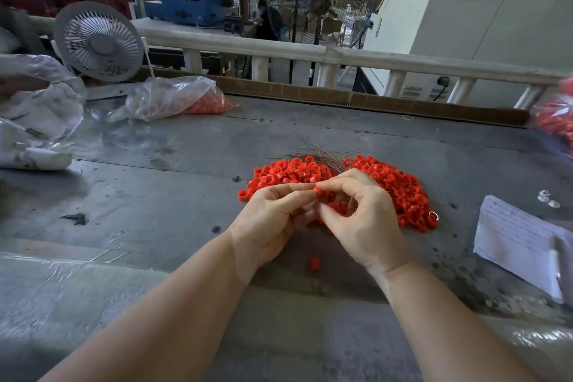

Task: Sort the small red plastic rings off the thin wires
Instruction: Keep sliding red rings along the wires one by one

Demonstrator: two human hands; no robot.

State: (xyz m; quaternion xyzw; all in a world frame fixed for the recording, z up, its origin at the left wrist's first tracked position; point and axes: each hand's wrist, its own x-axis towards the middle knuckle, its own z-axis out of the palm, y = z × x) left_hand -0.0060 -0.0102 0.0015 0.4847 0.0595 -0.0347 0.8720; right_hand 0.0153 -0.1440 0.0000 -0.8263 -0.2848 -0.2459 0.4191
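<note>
Both hands curled – left hand (273, 220), right hand (359, 214) pinching one red ring (318, 191) above ring pile (400, 186).

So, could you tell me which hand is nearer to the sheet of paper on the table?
Right. The right hand is over the ring pile, on the side towards the sheet of paper; the left hand is farther, beyond the right one.

From my remote feed, soft daylight fills the hall from far openings, leaving faint shadows under the forearms. Glare streaks the plastic sheet (62, 263) at near left. Wide-angle distortion bows the railing (310, 53); the right edge and near corners smear into blur.
</note>
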